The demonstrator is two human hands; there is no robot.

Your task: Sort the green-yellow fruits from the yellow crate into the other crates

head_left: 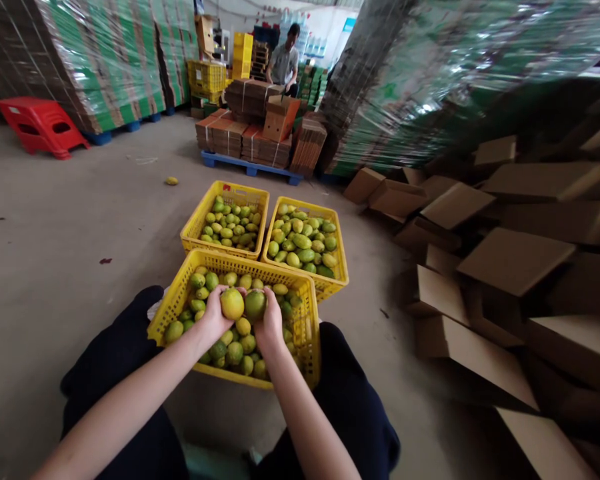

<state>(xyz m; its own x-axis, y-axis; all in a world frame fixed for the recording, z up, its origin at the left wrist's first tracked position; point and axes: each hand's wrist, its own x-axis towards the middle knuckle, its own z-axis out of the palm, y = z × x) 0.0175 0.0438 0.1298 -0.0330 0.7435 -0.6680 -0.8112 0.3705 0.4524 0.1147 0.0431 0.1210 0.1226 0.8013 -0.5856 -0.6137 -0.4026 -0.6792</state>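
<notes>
Between my knees stands a yellow plastic crate (303,283) of green and yellow lemons. Over its middle, my left hand (216,312) is closed round a yellow-green lemon (233,304). Close beside it, my right hand (273,320) grips a darker green lemon (255,305). The two held lemons are side by side, nearly touching. Loose lemons (235,353) fill the crate below my hands. Most of my fingertips are hidden behind the fruit.
Beyond are two more lemon crates, a left one (187,233) and a right one (343,267). Cardboard boxes (517,260) heap at right. One lemon (171,181) lies on the floor, far from a red stool (40,127). A person (284,63) is behind a blue pallet (250,167) of flattened cartons.
</notes>
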